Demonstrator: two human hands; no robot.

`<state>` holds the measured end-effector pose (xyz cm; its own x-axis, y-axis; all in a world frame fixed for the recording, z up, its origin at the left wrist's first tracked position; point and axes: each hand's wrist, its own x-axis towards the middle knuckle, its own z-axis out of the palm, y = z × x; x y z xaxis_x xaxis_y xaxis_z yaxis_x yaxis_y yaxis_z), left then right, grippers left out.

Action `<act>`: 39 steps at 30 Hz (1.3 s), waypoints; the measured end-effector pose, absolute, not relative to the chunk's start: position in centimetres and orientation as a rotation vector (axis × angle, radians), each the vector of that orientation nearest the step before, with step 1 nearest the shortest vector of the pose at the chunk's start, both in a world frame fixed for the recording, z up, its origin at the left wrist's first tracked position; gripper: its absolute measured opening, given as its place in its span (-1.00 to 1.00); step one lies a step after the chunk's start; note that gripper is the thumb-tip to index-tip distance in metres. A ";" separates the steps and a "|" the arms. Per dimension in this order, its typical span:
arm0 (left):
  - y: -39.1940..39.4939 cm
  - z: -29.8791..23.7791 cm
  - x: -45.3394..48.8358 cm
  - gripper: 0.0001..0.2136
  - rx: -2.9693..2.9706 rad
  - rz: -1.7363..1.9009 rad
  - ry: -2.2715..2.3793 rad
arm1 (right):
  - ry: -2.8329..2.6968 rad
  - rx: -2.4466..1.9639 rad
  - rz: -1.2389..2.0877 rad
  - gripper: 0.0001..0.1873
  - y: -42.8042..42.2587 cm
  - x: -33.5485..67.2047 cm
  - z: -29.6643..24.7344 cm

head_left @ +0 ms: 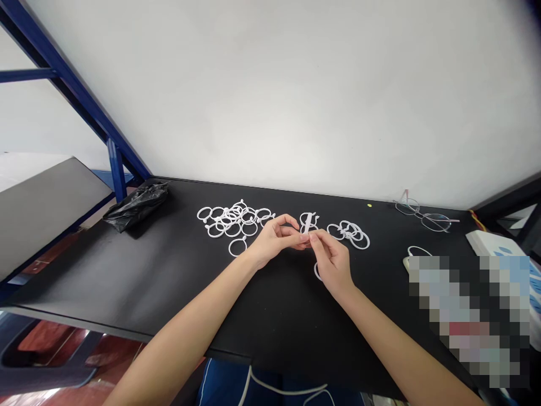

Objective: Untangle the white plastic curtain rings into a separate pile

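Observation:
My left hand [276,239] and my right hand [332,256] meet at the fingertips over the black tabletop. Thumb and fingers of both are pinched around a white plastic ring [308,223], which stands up between them and looks nearly edge-on. Its lower part is hidden by my fingers. Just behind it lie a few more white rings [315,217]. Left of my hands is a loose pile of white rings [232,217] with small knobs, and one ring [237,246] lies nearer me. A smaller cluster of rings [355,234] rests to the right. Another ring [317,272] is partly covered by my right hand.
A crumpled black plastic bag [137,206] sits at the table's left end, near a blue metal frame [116,163]. Eyeglasses [422,214] lie at the back right. A white power strip [499,245] and a blurred-out object [469,321] occupy the right side. A white wall stands behind.

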<state>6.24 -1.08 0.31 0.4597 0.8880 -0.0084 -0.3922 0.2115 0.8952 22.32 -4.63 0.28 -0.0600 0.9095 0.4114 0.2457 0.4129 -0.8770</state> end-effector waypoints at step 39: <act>-0.8 0.2 6.3 -0.74 1.015 1.051 0.774 | -2.065 -1.395 0.134 -0.83 -3.4 23.3 -1.8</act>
